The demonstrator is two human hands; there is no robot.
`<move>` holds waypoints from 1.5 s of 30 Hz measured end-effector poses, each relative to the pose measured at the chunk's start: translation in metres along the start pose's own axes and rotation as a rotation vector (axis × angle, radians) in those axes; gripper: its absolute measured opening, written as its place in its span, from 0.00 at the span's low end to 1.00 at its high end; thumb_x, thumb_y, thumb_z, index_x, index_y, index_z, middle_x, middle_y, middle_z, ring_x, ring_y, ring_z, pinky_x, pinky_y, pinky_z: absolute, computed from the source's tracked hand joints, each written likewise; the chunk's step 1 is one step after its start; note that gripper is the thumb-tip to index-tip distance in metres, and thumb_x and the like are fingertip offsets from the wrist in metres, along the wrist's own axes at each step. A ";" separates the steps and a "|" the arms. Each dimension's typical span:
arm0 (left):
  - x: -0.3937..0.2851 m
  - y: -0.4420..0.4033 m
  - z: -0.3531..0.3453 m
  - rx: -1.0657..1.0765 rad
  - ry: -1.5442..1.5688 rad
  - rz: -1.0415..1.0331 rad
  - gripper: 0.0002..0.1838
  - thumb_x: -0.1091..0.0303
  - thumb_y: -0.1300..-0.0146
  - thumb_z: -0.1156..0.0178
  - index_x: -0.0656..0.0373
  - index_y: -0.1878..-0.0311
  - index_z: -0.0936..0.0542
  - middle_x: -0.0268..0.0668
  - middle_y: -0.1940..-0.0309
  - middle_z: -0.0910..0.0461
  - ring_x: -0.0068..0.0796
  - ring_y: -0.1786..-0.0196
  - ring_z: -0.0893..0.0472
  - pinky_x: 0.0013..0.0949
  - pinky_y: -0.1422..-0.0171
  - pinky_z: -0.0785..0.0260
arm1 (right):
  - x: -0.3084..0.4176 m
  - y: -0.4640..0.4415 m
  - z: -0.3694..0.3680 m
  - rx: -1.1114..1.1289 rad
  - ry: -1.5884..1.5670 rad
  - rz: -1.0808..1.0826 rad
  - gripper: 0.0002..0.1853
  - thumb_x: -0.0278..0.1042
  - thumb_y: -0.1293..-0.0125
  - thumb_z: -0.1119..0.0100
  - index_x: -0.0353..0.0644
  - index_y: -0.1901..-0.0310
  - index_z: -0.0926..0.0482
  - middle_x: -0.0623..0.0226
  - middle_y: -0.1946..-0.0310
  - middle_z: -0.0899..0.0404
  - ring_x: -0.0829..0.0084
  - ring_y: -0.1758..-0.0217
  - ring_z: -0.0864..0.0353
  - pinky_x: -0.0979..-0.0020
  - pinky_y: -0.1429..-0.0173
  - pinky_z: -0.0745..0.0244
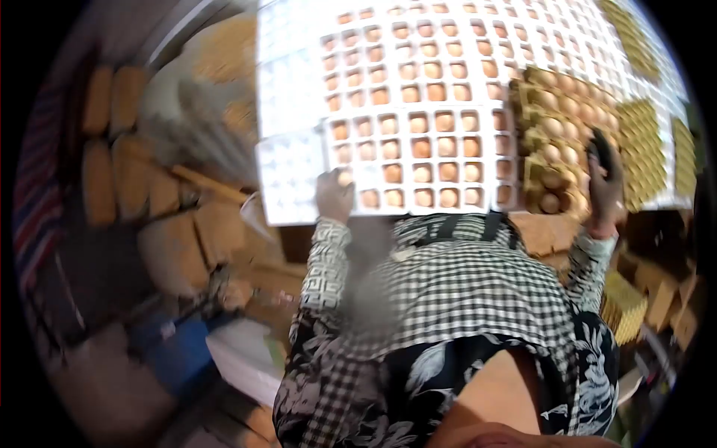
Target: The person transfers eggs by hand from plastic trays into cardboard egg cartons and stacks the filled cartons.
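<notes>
My left hand (pixel 334 198) is at the near left corner of a white foam egg tray, its fingers closed around a brown egg (pixel 345 178). White grid compartments (pixel 408 155) stretch away from me, many with one brown egg each. My right hand (pixel 605 179), in a dark-fingered glove, lies along the right edge of a yellow-brown pulp egg tray (pixel 532 160). Its fingers look stretched out, though they are slightly blurred. Rows of eggs (pixel 553 128) sit in that pulp tray, which rests on top of the white trays.
More pulp trays (pixel 641 149) lie to the right on the white surface. White blocks without visible eggs (pixel 291 175) are at its left end. Cardboard boxes (pixel 175 250), a plastic-wrapped bundle (pixel 187 112) and a blue container (pixel 175 355) stand on the left. A stack of yellow trays (pixel 624 302) is lower right.
</notes>
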State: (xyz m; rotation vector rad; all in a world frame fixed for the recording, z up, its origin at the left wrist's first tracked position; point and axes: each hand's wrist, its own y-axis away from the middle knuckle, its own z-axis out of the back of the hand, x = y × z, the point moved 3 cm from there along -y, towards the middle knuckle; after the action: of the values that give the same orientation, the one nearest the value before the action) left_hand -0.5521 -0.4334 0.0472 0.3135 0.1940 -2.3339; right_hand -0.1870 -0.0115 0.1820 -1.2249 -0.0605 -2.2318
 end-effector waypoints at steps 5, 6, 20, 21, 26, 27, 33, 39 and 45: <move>-0.061 -0.042 0.016 -0.131 0.372 0.052 0.24 0.67 0.43 0.30 0.60 0.43 0.21 0.48 0.55 0.21 0.43 0.57 0.19 0.41 0.50 0.24 | 0.056 0.006 -0.006 -0.047 -0.006 -0.032 0.18 0.23 0.34 0.37 0.35 0.42 0.21 0.60 0.51 0.15 0.75 0.48 0.16 0.74 0.45 0.21; -0.081 -0.054 0.022 -0.143 0.433 -0.076 0.22 0.67 0.43 0.30 0.59 0.45 0.19 0.46 0.57 0.20 0.41 0.60 0.19 0.41 0.53 0.24 | 0.037 0.010 -0.007 -0.043 0.016 -0.048 0.18 0.24 0.35 0.36 0.39 0.43 0.20 0.64 0.53 0.15 0.75 0.52 0.15 0.74 0.49 0.20; -0.441 -0.158 -0.038 0.399 -0.077 -0.799 0.28 0.40 0.41 0.37 0.56 0.52 0.22 0.42 0.56 0.19 0.38 0.54 0.16 0.43 0.55 0.24 | -0.044 -0.057 0.009 0.409 0.510 0.131 0.24 0.41 0.47 0.32 0.52 0.47 0.21 0.61 0.58 0.22 0.59 0.53 0.20 0.59 0.50 0.24; -0.441 -0.161 -0.041 0.438 -0.092 -0.784 0.27 0.40 0.40 0.37 0.56 0.53 0.22 0.41 0.59 0.19 0.38 0.54 0.16 0.43 0.55 0.24 | -0.042 -0.066 0.005 0.492 0.520 0.170 0.22 0.40 0.52 0.30 0.51 0.53 0.21 0.63 0.59 0.21 0.60 0.54 0.20 0.59 0.51 0.24; -0.363 -0.176 -0.021 0.751 1.442 0.160 0.26 0.65 0.42 0.42 0.65 0.40 0.26 0.44 0.51 0.19 0.38 0.50 0.17 0.40 0.44 0.21 | -0.040 -0.091 0.014 0.558 0.372 0.228 0.19 0.45 0.50 0.30 0.43 0.60 0.20 0.60 0.64 0.19 0.58 0.58 0.18 0.59 0.53 0.23; -0.362 -0.176 -0.008 0.713 1.686 0.217 0.26 0.71 0.46 0.45 0.66 0.42 0.26 0.42 0.52 0.20 0.39 0.48 0.18 0.43 0.41 0.20 | -0.056 -0.087 0.027 0.468 0.140 0.219 0.21 0.43 0.47 0.31 0.40 0.55 0.19 0.61 0.62 0.18 0.66 0.57 0.18 0.65 0.53 0.22; -0.444 -0.180 -0.017 0.348 -0.032 -0.457 0.29 0.56 0.47 0.29 0.52 0.42 0.24 0.49 0.52 0.22 0.47 0.51 0.18 0.45 0.48 0.23 | -0.029 -0.116 0.031 0.389 0.334 0.106 0.25 0.31 0.45 0.35 0.45 0.44 0.25 0.63 0.51 0.23 0.67 0.59 0.18 0.68 0.55 0.20; -0.425 -0.176 -0.008 0.194 0.244 -0.290 0.27 0.56 0.45 0.31 0.50 0.42 0.26 0.41 0.53 0.19 0.44 0.54 0.16 0.46 0.51 0.23 | -0.037 -0.110 -0.009 0.344 0.491 0.405 0.17 0.32 0.47 0.33 0.48 0.56 0.27 0.65 0.62 0.23 0.60 0.61 0.17 0.62 0.62 0.22; -0.423 -0.242 -0.016 0.371 0.065 -0.514 0.21 0.56 0.41 0.38 0.52 0.45 0.19 0.44 0.59 0.15 0.44 0.58 0.15 0.44 0.55 0.21 | -0.012 -0.159 -0.018 0.328 0.698 0.435 0.14 0.35 0.43 0.35 0.49 0.55 0.23 0.62 0.61 0.19 0.55 0.61 0.17 0.56 0.59 0.23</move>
State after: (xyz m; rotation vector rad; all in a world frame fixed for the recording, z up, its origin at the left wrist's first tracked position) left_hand -0.4335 0.0260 0.1619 0.5771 -0.1521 -2.8703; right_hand -0.2764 0.1202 0.1988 -0.2173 0.1019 -2.0291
